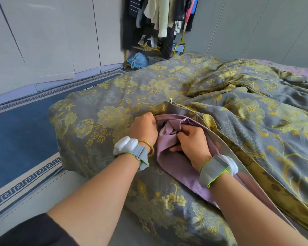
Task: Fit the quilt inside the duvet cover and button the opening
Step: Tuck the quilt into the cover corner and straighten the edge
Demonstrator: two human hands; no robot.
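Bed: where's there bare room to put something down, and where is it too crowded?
Free: the smooth stretch of cover beyond the left hand, up to the bed's far edge; also the blue rug beside the bed. Crowded: the opening, where it and the right hand grip lilac fabric, and the bunched folds to the right.

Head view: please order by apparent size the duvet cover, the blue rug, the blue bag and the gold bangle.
1. duvet cover, largest
2. blue rug
3. blue bag
4. gold bangle, smallest, though nearest the camera
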